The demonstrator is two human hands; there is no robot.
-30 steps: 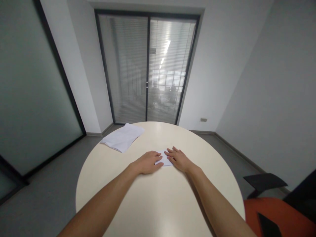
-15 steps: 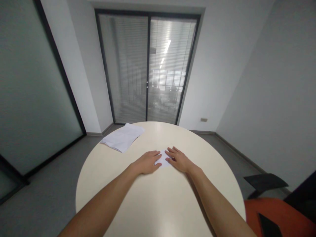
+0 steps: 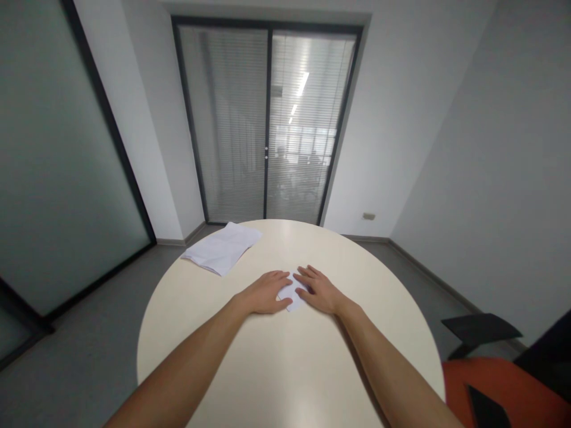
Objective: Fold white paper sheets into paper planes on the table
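A small piece of white paper [image 3: 291, 292], perhaps folded, lies on the round cream table [image 3: 276, 368] between my hands. My left hand [image 3: 266, 292] rests palm down over the paper's left side, fingers stretched out and the thumb at its near edge. From the other side my right hand [image 3: 322, 291] covers the paper's right part, its fingers spread and lying low. Both hands touch the paper without gripping it. Their fingers hide parts of its outline, and a corner points toward me.
White paper sheets [image 3: 223, 246] lie at the table's far left edge. An orange chair [image 3: 499, 386] with a black armrest [image 3: 482, 328] stands at the right. Beyond the table is a glass door [image 3: 267, 125] with blinds.
The small paper has turned, so a corner now sticks out toward me between the thumbs. My right hand has shifted slightly left; my left hand has hardly moved.
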